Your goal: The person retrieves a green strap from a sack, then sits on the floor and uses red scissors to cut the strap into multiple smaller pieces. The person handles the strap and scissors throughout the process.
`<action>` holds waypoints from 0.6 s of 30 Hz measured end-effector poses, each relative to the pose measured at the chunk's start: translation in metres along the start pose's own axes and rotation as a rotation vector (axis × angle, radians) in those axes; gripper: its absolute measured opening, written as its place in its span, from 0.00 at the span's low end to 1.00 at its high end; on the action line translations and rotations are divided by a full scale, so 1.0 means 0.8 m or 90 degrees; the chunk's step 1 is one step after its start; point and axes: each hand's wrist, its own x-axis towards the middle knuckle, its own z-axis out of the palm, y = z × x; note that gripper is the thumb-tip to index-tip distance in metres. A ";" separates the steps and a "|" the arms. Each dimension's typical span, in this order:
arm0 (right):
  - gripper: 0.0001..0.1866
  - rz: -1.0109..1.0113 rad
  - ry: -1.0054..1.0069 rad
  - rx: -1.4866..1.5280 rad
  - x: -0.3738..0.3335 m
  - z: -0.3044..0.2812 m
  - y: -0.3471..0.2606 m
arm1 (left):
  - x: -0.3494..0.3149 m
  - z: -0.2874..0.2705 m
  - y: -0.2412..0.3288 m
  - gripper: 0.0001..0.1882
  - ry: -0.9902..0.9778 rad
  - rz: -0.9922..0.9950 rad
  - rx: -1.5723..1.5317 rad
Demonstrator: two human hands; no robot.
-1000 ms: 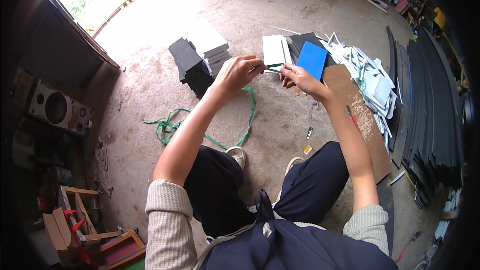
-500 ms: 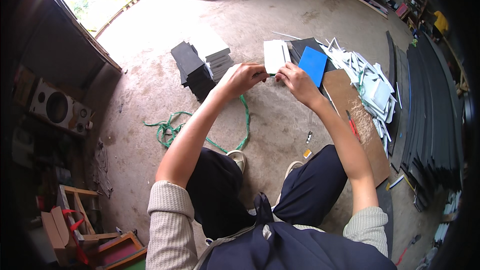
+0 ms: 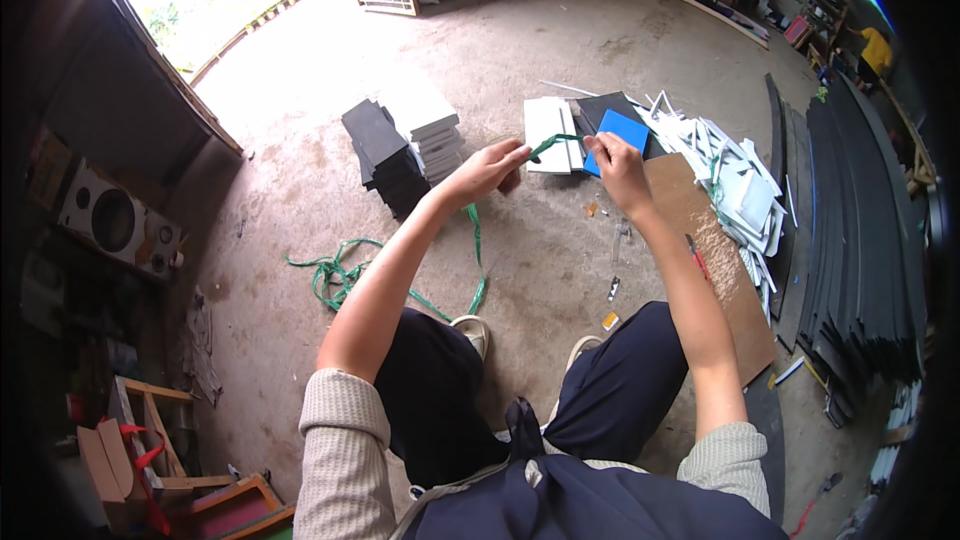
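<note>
Both hands are raised in front of me, above the floor. A thin green plastic strip (image 3: 558, 141) runs between them. My left hand (image 3: 488, 172) is closed on the strip, and its long tail falls from this hand to a loose tangle on the floor. My right hand (image 3: 620, 170) pinches the other end, in front of a blue rectangular sheet (image 3: 628, 128). Behind the strip lie white rectangular pieces (image 3: 545, 125) beside dark ones. Left of them stand a stack of black slabs (image 3: 378, 145) and a stack of white slabs (image 3: 432, 130).
A brown board (image 3: 690, 210) with shavings and a red cutter (image 3: 699, 258) lies at right, beside a heap of white offcuts (image 3: 735, 180). Long black strips (image 3: 860, 230) line the far right. A speaker box (image 3: 112, 218) stands left. A person in yellow (image 3: 876, 52) is far right.
My hands have moved apart, the right one to the right, and a length of green strip now shows between them. The view has shifted slightly.
</note>
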 end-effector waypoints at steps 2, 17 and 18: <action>0.14 -0.025 -0.022 0.014 -0.002 0.003 -0.009 | 0.000 0.013 0.006 0.27 -0.047 0.000 -0.035; 0.07 -0.077 -0.074 -0.036 -0.007 -0.003 -0.020 | 0.023 0.023 -0.006 0.19 0.067 0.018 0.007; 0.07 -0.083 -0.062 -0.048 -0.007 -0.003 -0.022 | 0.023 0.022 -0.004 0.18 0.064 0.044 -0.021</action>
